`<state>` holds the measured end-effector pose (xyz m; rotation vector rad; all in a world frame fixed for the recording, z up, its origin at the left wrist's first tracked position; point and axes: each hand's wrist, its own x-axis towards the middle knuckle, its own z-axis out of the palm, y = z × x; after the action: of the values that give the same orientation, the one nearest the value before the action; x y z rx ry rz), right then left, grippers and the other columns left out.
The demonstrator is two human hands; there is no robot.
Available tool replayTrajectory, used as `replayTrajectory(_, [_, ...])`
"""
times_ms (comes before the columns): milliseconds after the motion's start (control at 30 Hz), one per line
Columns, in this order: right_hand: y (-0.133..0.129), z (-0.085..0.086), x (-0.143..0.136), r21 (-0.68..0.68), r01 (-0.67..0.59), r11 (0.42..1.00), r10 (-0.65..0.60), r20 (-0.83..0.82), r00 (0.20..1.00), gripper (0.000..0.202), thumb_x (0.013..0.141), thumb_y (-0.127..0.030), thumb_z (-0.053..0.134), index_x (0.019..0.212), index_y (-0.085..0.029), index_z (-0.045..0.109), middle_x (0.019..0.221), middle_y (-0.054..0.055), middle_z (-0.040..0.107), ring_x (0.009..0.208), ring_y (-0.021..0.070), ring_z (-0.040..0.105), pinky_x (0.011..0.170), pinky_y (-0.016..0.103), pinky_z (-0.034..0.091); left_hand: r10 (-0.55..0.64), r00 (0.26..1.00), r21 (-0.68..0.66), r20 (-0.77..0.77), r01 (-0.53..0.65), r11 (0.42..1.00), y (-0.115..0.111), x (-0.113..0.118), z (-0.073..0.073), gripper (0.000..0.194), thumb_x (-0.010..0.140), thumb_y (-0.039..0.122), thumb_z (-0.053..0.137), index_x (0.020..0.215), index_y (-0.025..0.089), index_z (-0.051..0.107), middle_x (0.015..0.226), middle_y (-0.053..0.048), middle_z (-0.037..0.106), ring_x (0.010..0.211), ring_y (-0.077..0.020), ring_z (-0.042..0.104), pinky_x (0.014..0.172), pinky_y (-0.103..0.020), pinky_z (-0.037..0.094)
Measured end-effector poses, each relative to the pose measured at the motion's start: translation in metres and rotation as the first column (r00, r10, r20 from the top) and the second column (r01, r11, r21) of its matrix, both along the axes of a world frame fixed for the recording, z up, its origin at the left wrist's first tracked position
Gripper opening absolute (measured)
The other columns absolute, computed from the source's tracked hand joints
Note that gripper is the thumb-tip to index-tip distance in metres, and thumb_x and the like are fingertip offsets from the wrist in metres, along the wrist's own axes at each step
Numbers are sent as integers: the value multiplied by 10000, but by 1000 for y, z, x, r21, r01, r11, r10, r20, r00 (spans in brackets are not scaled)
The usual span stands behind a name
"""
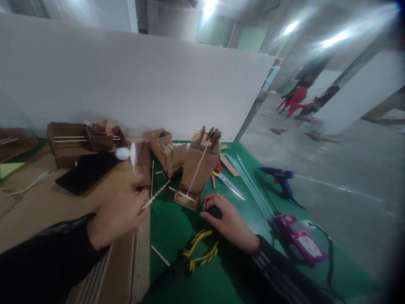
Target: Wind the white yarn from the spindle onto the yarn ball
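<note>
My left hand (122, 217) is closed on a thin, pale, twisted stick (160, 192) that points up and to the right. Its far end comes near a cardboard structure (198, 169). That structure leans back, with a white string down its front and several cardboard strips at its top. At its lower right corner, my right hand (226, 215) pinches a small brownish piece too small to name. I cannot tell whether this piece is attached to the structure. Pliers with yellow and black handles (201, 253) lie below the right hand.
Scissors (232, 185), clear glue sticks (253, 185), a blue glue gun (281, 179) and a purple power strip (300, 238) lie to the right. Cardboard boxes (71, 141) and a black flat object (90, 173) are on the left. A white partition (133, 80) stands behind.
</note>
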<state>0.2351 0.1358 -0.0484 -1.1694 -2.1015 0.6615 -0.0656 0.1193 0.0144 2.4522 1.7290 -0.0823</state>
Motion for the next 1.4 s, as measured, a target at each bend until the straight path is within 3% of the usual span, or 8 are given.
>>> replayTrajectory(67, [0, 0, 0, 0, 0, 1000, 0, -3, 1000, 91, 847, -219, 674, 834, -219, 584, 1055, 58, 625, 1003, 222, 612, 892, 364, 483, -32, 999, 19, 24, 32, 999, -12, 12, -3, 310, 959, 330, 363, 982, 141, 607, 981, -178, 689, 939, -362, 641, 760, -478, 471])
replayTrajectory(200, [1, -1, -1, 4, -1, 1000, 1, -6, 1000, 98, 841, -212, 680, 825, -216, 583, 1038, 57, 629, 989, 221, 615, 884, 359, 482, -177, 973, -95, 151, 193, 977, -52, 47, -16, 449, 867, 587, 495, 1119, 230, 597, 1093, -112, 691, 1006, -332, 636, 832, -473, 506])
replayTrajectory(267, [2, -2, -1, 9, -1, 1000, 1, -8, 1000, 101, 840, -205, 680, 823, -214, 581, 1034, 59, 629, 989, 220, 613, 884, 356, 479, -234, 955, -196, 185, 269, 943, -67, 64, -24, 527, 810, 535, 608, 1223, 211, 560, 1150, -141, 693, 1022, -368, 645, 854, -522, 512])
replayTrajectory(333, [2, -3, 0, 13, -3, 1000, 3, -9, 1000, 102, 842, -202, 679, 828, -214, 579, 1038, 59, 628, 992, 217, 609, 887, 352, 476, -255, 949, -204, 186, 291, 935, -73, 76, -30, 399, 835, 382, 598, 1190, 201, 579, 1092, -135, 718, 959, -367, 675, 810, -535, 535])
replayTrajectory(433, [1, -3, 0, 14, -12, 1000, 12, -9, 1000, 101, 849, -213, 677, 835, -216, 578, 1036, 54, 629, 984, 210, 609, 882, 341, 477, -265, 944, -164, 198, 298, 940, -69, 84, -34, 315, 846, 271, 539, 1149, 190, 570, 1025, -113, 728, 885, -343, 692, 746, -515, 560])
replayTrajectory(833, [3, -1, -2, 26, -22, 999, 23, -21, 1000, 79, 902, -234, 615, 836, -219, 573, 992, 52, 626, 964, 207, 607, 855, 331, 480, -257, 925, 33, 280, 258, 966, -33, 93, -51, 244, 849, 266, 522, 1083, 198, 528, 955, -69, 708, 891, -291, 663, 774, -432, 530])
replayTrajectory(1233, [6, -7, -2, 40, 0, 999, 1, -31, 1000, 71, 886, -241, 646, 856, -223, 584, 999, 61, 645, 1005, 232, 599, 873, 369, 469, -269, 860, 46, 433, 277, 960, -31, 93, -57, 172, 885, 335, 540, 1030, 251, 575, 906, -8, 692, 855, -235, 622, 744, -365, 485])
replayTrajectory(1400, [7, -12, 1, 34, 5, 999, -4, -31, 1000, 73, 887, -263, 651, 857, -225, 596, 987, 55, 654, 989, 231, 604, 871, 376, 467, -284, 823, 34, 493, 308, 951, -31, 87, -56, 189, 868, 253, 551, 1053, 270, 587, 877, 20, 684, 852, -199, 606, 761, -326, 476])
